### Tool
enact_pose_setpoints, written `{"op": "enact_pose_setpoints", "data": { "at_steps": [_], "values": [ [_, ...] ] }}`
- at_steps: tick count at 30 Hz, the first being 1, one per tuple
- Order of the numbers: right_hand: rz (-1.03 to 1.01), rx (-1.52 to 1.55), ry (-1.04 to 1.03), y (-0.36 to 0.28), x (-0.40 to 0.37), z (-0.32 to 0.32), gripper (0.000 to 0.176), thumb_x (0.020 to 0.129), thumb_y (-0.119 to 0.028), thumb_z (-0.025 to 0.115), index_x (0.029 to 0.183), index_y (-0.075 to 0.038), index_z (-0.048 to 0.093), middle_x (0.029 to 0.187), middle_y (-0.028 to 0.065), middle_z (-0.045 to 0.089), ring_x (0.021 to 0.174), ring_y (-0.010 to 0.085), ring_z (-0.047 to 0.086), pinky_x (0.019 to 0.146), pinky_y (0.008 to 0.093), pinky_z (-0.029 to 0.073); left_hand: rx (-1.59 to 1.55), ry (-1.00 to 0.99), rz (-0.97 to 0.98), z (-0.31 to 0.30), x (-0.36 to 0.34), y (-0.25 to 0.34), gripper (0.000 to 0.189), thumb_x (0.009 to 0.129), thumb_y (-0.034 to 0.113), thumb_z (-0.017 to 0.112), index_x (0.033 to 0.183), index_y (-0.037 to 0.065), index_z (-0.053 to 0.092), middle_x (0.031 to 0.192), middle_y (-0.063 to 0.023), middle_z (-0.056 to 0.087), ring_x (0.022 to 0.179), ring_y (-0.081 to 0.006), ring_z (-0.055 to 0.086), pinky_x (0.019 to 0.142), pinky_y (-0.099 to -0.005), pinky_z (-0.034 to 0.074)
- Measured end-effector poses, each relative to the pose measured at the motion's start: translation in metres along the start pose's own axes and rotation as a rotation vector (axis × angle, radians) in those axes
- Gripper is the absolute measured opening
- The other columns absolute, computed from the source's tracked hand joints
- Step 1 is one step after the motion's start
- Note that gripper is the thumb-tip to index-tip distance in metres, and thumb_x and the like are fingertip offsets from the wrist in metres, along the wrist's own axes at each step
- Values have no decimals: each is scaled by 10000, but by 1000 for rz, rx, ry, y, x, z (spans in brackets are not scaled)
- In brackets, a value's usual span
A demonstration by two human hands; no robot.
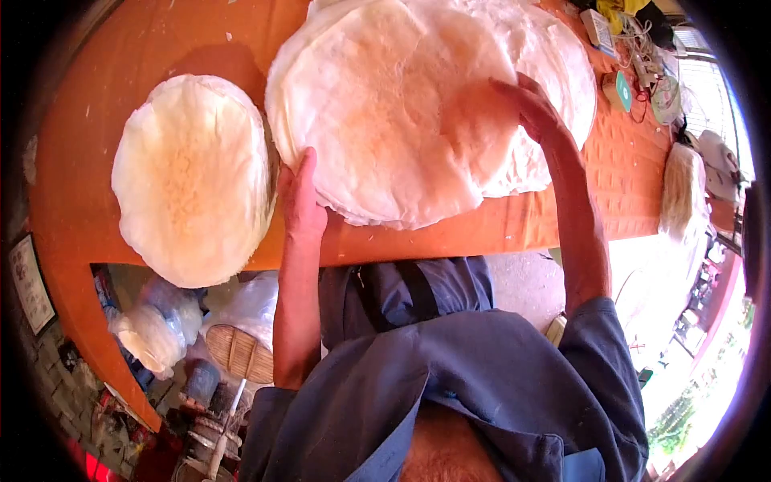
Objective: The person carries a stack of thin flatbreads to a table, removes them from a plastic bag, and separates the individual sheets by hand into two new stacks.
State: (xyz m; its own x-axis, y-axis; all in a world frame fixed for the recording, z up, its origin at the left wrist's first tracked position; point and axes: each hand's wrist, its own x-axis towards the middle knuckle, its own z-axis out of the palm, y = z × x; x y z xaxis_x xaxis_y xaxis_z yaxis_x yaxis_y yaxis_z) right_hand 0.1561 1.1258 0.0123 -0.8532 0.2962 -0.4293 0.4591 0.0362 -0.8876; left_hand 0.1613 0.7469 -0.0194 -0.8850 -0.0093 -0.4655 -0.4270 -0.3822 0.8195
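Note:
A stack of large, round, whitish sheets [385, 120], thin and soft-looking with ragged edges, lies on the orange-covered table. My left hand [302, 201] rests against this stack's lower left edge. Its thumb is stretched upward, and the other fingers are partly hidden. Over on the right, my right hand [534, 112] has its fingers bent at the edge of the top whitish sheet, thumb and fingertips closing on it. More crumpled whitish sheets [554, 72] lie beneath and beyond that hand. A smaller oval stack of similar sheets [189, 181] sits left of my left hand.
The orange table cover [72, 185] reaches around to the left. Cords, a power strip [597, 30] and a green-and-white container [617, 91] sit at the far right. Under the table are plastic-wrapped bundles [161, 321] and a woven basket-like piece [239, 353].

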Motion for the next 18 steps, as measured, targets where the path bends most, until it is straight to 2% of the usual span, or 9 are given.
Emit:
{"op": "enact_pose_setpoints", "data": {
  "at_steps": [3,7,9,10,12,13,14,15,18],
  "values": [
    [-41,60,-46,6,-1,3,398,841,-253,700,1126,19,642,949,66,695,816,154,651,722,304,532,-28,83,-21,9,-4,3,452,908,191,650,1292,7,498,1266,-99,558,1133,-200,545,968,-343,457],
    [-34,-4,-14,-7,-4,6,402,836,-214,705,1137,43,633,952,75,701,812,147,652,748,300,531,17,129,43,17,-4,-2,423,895,173,669,1247,5,506,1199,-120,584,1070,-219,575,905,-373,498],
    [-190,-66,48,-41,-20,13,404,814,-210,737,1123,31,641,963,72,694,843,155,643,762,305,522,-57,145,63,19,-5,-1,403,886,157,678,1221,4,514,1166,-133,596,1035,-229,589,871,-388,516],
    [-276,-135,88,-51,-18,11,409,798,-199,759,1122,21,643,969,67,689,862,161,638,775,310,519,-67,125,61,22,-6,4,519,847,161,711,1287,-8,496,1188,-153,599,1056,-274,602,888,-420,523],
    [-349,-215,213,-87,-27,13,425,775,-174,791,1130,8,643,978,51,673,890,170,626,793,314,518,-105,112,89,24,-13,17,450,853,144,713,1237,-5,531,1146,-117,615,1020,-226,603,852,-375,524],
    [-354,-217,294,-101,-25,10,414,838,-177,723,1197,2,621,1059,36,664,948,128,593,821,274,485,-104,104,131,29,-13,30,419,855,132,717,1212,2,540,1125,-102,618,978,-203,607,823,-341,527],
    [-404,-221,134,-140,-43,23,410,852,-182,703,1208,1,614,1063,44,668,946,124,603,826,267,487,-132,75,164,32,-15,46,412,855,130,718,1208,0,550,1118,-95,627,965,-194,613,815,-324,525],
    [-286,-268,130,-159,-42,21,417,855,-196,691,1219,-5,620,1101,103,671,977,187,622,890,292,482,-159,44,190,34,-19,63,405,855,129,719,1204,-1,560,1110,-87,636,953,-185,620,807,-308,524],
    [-444,-114,157,-197,-45,70,417,855,-224,684,1214,-18,632,1093,119,672,989,185,621,906,288,473,-151,109,323,16,-23,109,368,862,123,710,1181,-13,587,1098,-87,660,940,-176,642,797,-293,533]
  ]
}}
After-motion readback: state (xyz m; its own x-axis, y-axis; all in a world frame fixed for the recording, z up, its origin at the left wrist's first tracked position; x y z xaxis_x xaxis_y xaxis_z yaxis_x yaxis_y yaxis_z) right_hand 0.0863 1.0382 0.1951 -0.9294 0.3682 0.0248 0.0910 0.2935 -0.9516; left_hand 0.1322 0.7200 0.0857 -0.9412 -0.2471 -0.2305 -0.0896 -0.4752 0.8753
